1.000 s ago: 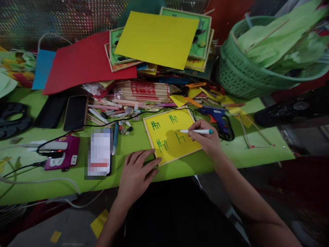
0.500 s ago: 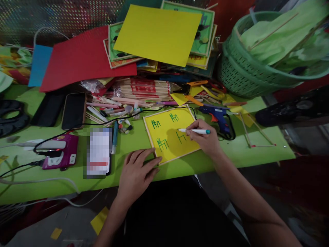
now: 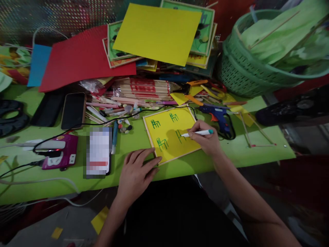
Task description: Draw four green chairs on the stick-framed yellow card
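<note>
My right hand (image 3: 205,137) pinches a white marker (image 3: 199,133) with a teal end, its tip on a yellow sheet (image 3: 171,132) edged with thin wooden sticks. Three green chair drawings show on the sheet, and a fourth, partial one lies under the marker tip. My left hand (image 3: 140,168) rests with fingers spread at the sheet's lower left corner, fingertips touching its edge. Just right of the sheet lies a blue glue gun (image 3: 218,118) with an orange nozzle.
Phones, including a lit one (image 3: 98,151), and a purple power strip (image 3: 61,151) are at left. Behind lie a bundle of sticks (image 3: 144,88), red paper (image 3: 82,61), and a loose yellow sheet (image 3: 158,32) on stacked frames. A green basket (image 3: 241,65) stands at right.
The marker tip has moved slightly down and right, and the partial drawing has gained a longer upright line at its left. My left hand has stayed in place.
</note>
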Available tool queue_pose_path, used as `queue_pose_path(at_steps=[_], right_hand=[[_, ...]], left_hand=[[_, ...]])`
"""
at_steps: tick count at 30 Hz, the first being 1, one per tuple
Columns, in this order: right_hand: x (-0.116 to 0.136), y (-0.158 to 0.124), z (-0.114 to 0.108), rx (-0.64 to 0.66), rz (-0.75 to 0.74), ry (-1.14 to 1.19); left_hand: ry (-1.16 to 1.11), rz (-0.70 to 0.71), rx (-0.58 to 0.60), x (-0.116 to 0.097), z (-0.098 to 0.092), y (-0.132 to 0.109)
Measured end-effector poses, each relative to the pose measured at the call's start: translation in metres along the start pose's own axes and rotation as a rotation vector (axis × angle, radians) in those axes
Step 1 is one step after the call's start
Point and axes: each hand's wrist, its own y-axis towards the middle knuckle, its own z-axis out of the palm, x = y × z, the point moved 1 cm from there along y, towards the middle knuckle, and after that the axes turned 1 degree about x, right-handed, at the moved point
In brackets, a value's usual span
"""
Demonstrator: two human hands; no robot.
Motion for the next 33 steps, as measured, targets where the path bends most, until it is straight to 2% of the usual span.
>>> queue_pose_path(at_steps=[6,16,33], right_hand=[[-0.0059,-0.0012,-0.0015,0.008,-0.004,0.043],[0.0015,-0.0023,-0.0006,0.047,-0.045,0.149],[0.0011,-0.0023,-0.0004,0.066,-0.062,0.159]], left_hand=[[0.002,-0.001,0.0,0.0007,0.0011,-0.0006],[0.024,0.001,-0.004,0.0005,0.0008,0.0],[0.023,-0.003,0.003,0.0001,0.0002,-0.0001]])
